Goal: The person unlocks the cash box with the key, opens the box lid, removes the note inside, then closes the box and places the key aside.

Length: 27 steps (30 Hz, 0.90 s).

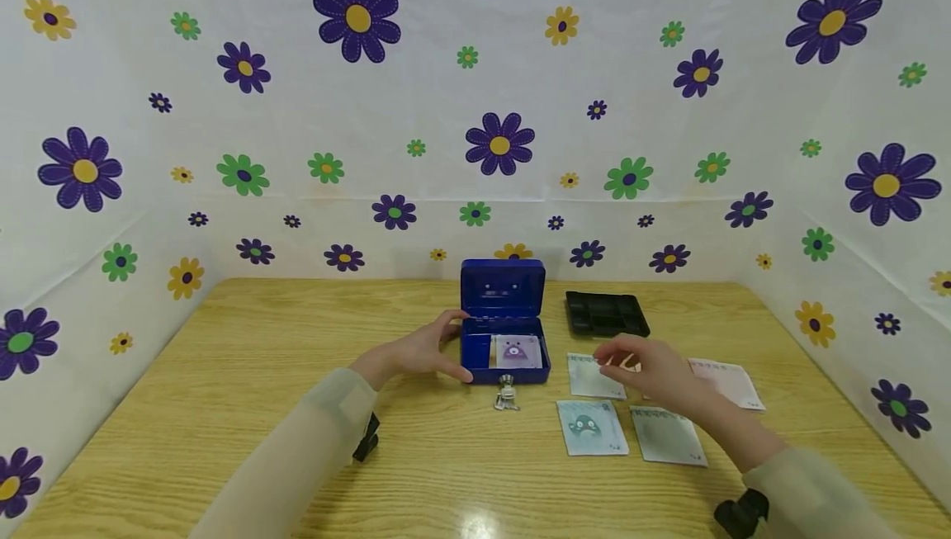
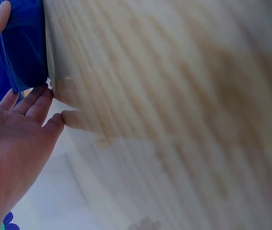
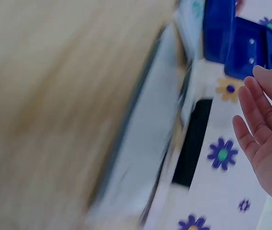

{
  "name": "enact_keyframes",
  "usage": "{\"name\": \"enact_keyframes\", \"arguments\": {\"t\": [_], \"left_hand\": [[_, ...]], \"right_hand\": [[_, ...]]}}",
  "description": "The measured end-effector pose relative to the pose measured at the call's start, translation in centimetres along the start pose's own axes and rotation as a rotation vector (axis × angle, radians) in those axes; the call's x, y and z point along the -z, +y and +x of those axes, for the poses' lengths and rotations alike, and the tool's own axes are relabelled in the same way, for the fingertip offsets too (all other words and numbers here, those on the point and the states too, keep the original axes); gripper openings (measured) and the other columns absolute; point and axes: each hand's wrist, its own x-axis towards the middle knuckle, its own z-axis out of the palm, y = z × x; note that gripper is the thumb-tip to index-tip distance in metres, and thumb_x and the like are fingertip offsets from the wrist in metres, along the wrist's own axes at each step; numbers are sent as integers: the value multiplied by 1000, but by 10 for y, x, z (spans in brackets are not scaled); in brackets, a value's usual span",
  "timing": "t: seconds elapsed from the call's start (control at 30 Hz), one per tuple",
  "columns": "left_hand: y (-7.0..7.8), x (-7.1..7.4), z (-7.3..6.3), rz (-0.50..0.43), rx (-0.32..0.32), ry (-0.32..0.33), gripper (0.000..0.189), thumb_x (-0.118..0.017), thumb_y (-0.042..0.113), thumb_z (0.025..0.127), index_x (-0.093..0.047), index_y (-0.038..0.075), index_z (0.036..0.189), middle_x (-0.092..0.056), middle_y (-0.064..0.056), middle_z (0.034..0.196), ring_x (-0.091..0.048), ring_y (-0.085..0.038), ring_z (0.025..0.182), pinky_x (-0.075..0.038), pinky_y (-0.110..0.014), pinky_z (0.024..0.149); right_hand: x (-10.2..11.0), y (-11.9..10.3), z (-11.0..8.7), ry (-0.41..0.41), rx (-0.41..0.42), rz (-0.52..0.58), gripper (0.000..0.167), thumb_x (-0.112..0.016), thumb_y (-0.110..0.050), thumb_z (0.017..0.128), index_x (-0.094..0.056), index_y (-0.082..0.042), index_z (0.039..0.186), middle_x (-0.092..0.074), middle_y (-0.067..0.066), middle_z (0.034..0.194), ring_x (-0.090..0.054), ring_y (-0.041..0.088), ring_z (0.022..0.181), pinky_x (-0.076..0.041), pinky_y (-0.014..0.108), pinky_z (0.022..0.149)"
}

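A blue metal cash box (image 1: 511,376) stands with its lid (image 1: 502,290) raised. Inside lies a purple play banknote (image 1: 520,352) with a cartoon creature on it. My left hand (image 1: 419,347) grips the box's left side, thumb at the front corner and fingers toward the hinge. Keys (image 1: 507,394) hang at the front lock. To the right, my right hand (image 1: 657,366) hovers over several stacks of play notes, fingers loosely bent, with nothing visible in them. Near it are a pale green stack (image 1: 583,382), a teal stack (image 1: 592,428), a grey-green stack (image 1: 669,437) and a pinkish stack (image 1: 731,384). Another is mostly hidden beneath the hand.
A black compartment tray (image 1: 607,314) lies behind the note stacks, right of the box. The wooden table (image 1: 297,333) meets a white flower-printed cloth (image 1: 416,93) at the back and both sides. Dark straps (image 1: 366,440) sit at both wrists.
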Motion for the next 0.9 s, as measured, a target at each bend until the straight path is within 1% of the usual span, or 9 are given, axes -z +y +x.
{"name": "enact_keyframes", "arguments": {"t": [0.1, 0.2, 0.47, 0.6, 0.7, 0.8, 0.9], "left_hand": [[1, 0, 0, 7, -3, -2, 93, -84, 22, 78, -22, 16, 148, -29, -16, 154, -24, -30, 143, -16, -48, 115], [2, 0, 0, 15, -3, -1, 93, -84, 22, 78, -22, 15, 148, -29, -17, 153, -24, -30, 142, -16, -48, 115], [2, 0, -1, 8, -6, -4, 92, -83, 20, 79, -22, 15, 148, -30, -17, 153, -25, -29, 142, -16, -48, 115], [2, 0, -1, 20, -10, -1, 92, -83, 22, 80, -22, 15, 148, -32, -17, 152, -27, -30, 141, -16, -49, 115], [2, 0, -2, 29, -4, 2, 92, -83, 24, 79, -22, 16, 148, -32, -17, 152, -27, -29, 141, -16, -49, 115], [2, 0, -2, 26, -1, -1, 93, -83, 24, 79, -22, 16, 148, -31, -17, 153, -26, -30, 142, -16, -49, 115], [1, 1, -2, 21, -5, -5, 92, -83, 23, 80, -22, 16, 148, -31, -17, 153, -25, -29, 142, -15, -49, 115]], "right_hand": [[-9, -7, 17, 11, 50, 21, 14, -68, -10, 91, -68, -6, 105, -67, -1, 99, -60, 14, 86, -52, 34, 78], [-20, -13, 34, 16, 75, 34, 14, -68, -9, 91, -68, -6, 105, -67, 0, 99, -61, 15, 87, -52, 36, 79], [-43, -26, 76, -20, 60, 60, 18, -70, -8, 90, -68, -3, 107, -67, 5, 101, -61, 18, 90, -52, 39, 81], [-52, -32, 90, -44, 74, 77, 18, -70, -4, 89, -67, 0, 106, -67, 9, 100, -62, 21, 90, -52, 41, 83], [-59, -33, 97, -70, 64, 82, 19, -69, -5, 90, -67, -1, 107, -67, 9, 101, -62, 21, 92, -52, 42, 84], [-66, -33, 103, -105, 30, 65, 20, -69, -7, 90, -66, -3, 109, -67, 7, 104, -63, 22, 96, -51, 42, 88], [-71, -33, 108, -134, 4, 23, 21, -69, -8, 90, -66, -6, 111, -67, 6, 107, -63, 22, 101, -49, 42, 91]]}}
